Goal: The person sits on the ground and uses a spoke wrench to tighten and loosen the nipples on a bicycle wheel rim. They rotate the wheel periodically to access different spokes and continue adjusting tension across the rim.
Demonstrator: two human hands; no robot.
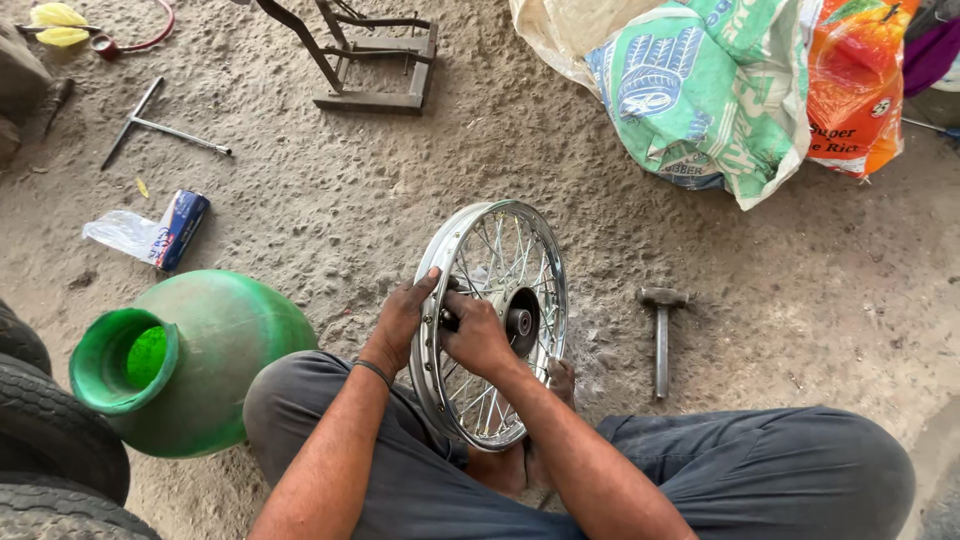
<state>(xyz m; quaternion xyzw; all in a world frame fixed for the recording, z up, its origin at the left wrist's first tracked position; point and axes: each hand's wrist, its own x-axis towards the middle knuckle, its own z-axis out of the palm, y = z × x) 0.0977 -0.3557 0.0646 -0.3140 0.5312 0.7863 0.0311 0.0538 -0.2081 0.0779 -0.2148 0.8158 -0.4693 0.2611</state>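
Note:
A chrome spoked wheel rim (492, 215) stands upright on the dirt floor between my knees, steadied by my bare feet. Its black hub (522, 322) sits at the centre. My left hand (401, 318) grips the near rim edge, thumb up along the metal. My right hand (478, 335) is closed on a small dark part at the hub's left side, among the spokes. What that part is stays hidden under the fingers.
A hammer (661, 335) lies right of the wheel. A green plastic pot (185, 360) stands at left beside stacked tyres (45, 430). Farther off lie a T-handle wrench (150, 125), a blue packet (175, 230), a metal stand (370, 60) and printed sacks (720, 90).

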